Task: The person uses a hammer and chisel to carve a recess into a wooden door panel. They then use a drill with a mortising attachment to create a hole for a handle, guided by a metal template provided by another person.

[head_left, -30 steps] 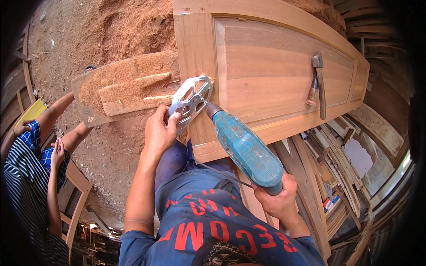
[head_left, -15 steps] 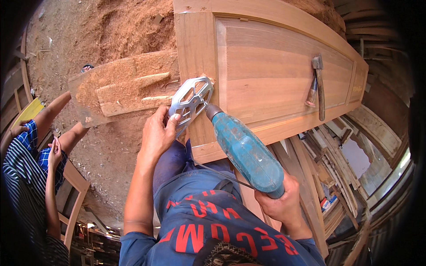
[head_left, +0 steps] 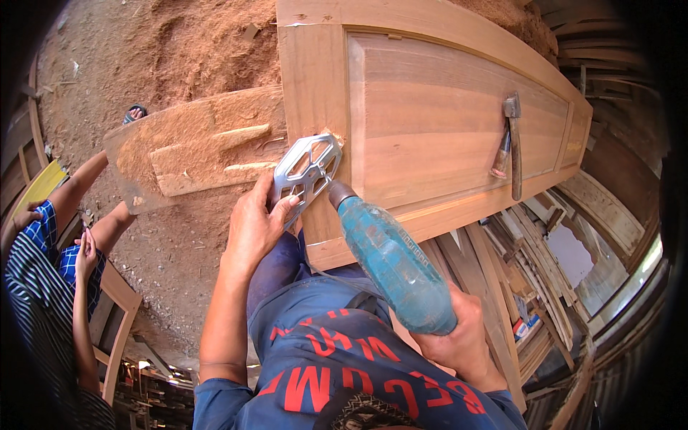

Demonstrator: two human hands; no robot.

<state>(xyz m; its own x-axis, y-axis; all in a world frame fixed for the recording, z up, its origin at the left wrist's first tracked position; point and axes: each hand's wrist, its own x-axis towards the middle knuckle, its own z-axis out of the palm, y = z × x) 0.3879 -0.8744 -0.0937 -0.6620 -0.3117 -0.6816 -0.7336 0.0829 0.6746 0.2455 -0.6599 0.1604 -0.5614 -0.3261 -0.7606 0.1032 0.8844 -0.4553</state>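
Note:
A silver metal plate (head_left: 307, 174) with several angular openings rests slanted across the near left corner of a wooden panel door (head_left: 315, 93). My left hand (head_left: 256, 223) is closed on the plate's lower left edge, thumb on top. In my right hand (head_left: 462, 333) is the rear end of a teal power drill (head_left: 394, 265), dusty and worn. Its dark chuck points up and left at the plate, with the tip at the plate's right side. Whether the bit touches the plate or the wood I cannot tell. Fingers under the plate and behind the drill are partly hidden.
On the door lie a hammer (head_left: 514, 143) and a short tool (head_left: 502, 152) beside it. A sawdust-covered board (head_left: 193, 147) extends left of the door. Stacked wood offcuts (head_left: 527, 251) stand at right. Another person (head_left: 46, 272) in a striped top sits at left.
The drill's rear end and my right hand have dropped slightly, so the drill points more steeply upward. My left hand still holds the plate, which appears a little lower in view.

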